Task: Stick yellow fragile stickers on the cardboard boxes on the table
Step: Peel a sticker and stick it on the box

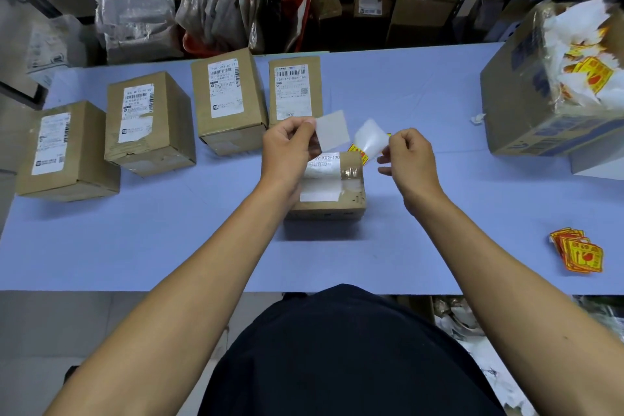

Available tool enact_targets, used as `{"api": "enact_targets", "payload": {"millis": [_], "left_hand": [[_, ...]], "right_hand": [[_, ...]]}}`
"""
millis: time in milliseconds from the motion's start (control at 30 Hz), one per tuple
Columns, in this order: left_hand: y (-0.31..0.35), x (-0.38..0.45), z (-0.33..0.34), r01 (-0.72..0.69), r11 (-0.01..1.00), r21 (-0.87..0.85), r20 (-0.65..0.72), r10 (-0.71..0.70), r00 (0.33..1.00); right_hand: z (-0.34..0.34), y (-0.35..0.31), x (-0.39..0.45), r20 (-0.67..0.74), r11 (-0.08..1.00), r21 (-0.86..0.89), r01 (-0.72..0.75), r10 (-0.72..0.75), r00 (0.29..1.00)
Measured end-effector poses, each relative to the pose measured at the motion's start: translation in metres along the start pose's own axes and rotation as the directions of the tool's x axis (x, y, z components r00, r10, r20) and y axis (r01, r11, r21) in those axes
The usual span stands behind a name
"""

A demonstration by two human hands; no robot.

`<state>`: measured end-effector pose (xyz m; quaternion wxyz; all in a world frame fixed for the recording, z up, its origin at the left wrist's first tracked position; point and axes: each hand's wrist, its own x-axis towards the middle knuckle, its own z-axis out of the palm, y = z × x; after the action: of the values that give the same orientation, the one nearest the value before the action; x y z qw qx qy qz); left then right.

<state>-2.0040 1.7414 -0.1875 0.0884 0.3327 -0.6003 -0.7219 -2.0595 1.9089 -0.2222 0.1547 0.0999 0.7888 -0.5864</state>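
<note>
A small cardboard box with a white shipping label lies on the blue table, right under my hands. My left hand pinches a white square backing sheet above the box. My right hand pinches a curled, pale sheet with a yellow edge, seemingly a yellow fragile sticker seen from behind. Yellow and red print shows behind it at the box's far right corner; I cannot tell if that is stuck on. A stack of yellow fragile stickers lies at the right front.
Several taller cardboard boxes stand in a row at the back left. A large open carton at the right holds crumpled white backings and sticker scraps. A paper scrap lies beside it. Parcels line the shelf behind.
</note>
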Motion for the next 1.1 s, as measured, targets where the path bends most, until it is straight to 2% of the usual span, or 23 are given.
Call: {"api": "enact_targets", "payload": {"millis": [67,167,400,533,800,867,967,1033,1100], "left_hand": [[-0.002,0.002,0.002,0.011,1.0,0.007,-0.041,-0.011,0.999],[-0.009,0.002,0.006,0.034,0.998,0.05,-0.083,-0.03,0.996],[-0.029,-0.007,0.01,0.09,0.992,0.093,-0.156,-0.075,0.985],[-0.036,-0.017,0.012,0.124,0.985,0.119,-0.179,-0.101,0.979],[-0.043,-0.028,0.015,0.151,0.981,0.125,-0.206,-0.123,0.971],[-0.042,-0.028,0.015,0.169,0.976,0.134,-0.216,-0.138,0.967],[-0.042,-0.025,0.018,0.196,0.971,0.138,-0.227,-0.161,0.96],[-0.041,-0.023,0.022,0.213,0.969,0.128,-0.22,-0.181,0.958],[-0.041,-0.023,0.026,0.24,0.965,0.103,-0.207,-0.216,0.954]], "right_hand": [[-0.008,0.009,0.009,-0.036,0.998,-0.017,-0.061,0.06,0.998],[-0.018,0.024,0.019,-0.049,0.983,-0.146,-0.11,0.104,0.993],[-0.032,0.064,0.024,0.077,0.886,-0.448,-0.121,0.173,0.982],[-0.035,0.079,0.024,0.114,0.853,-0.507,-0.128,0.213,0.97],[-0.035,0.081,0.017,0.154,0.855,-0.51,-0.092,0.196,0.969],[-0.035,0.078,0.011,0.151,0.835,-0.55,-0.029,0.134,0.979],[-0.03,0.058,-0.004,0.137,0.819,-0.532,0.212,-0.164,0.977],[-0.021,0.038,-0.02,0.172,0.771,-0.479,0.421,-0.388,0.906],[-0.009,0.021,-0.034,0.233,0.655,-0.487,0.578,-0.541,0.808]]}}
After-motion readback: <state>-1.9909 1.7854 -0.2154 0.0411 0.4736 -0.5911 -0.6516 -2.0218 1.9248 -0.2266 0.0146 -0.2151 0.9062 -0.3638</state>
